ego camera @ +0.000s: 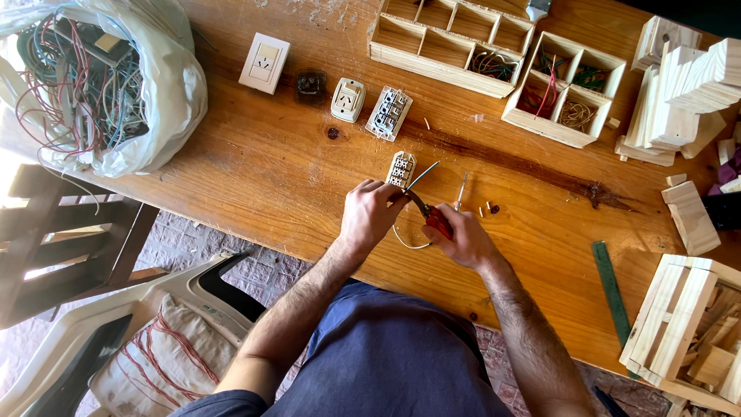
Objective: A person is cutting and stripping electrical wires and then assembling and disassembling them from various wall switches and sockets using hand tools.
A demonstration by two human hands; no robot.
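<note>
I hold red-handled pliers point(434, 217) in my right hand point(463, 239), their jaws closed on a thin blue-and-white wire point(423, 176) that angles up and right. My left hand point(369, 212) pinches the wire beside a small white switch module point(400, 169) lying on the counter point(270, 170).

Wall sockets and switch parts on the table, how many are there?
5: a white switch plate, a dark part, a cream socket, a grey module, another by the left hand.

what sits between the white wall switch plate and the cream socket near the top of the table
In the head view, a small dark socket module lies on the wooden table between the white switch plate and the cream socket.
</note>
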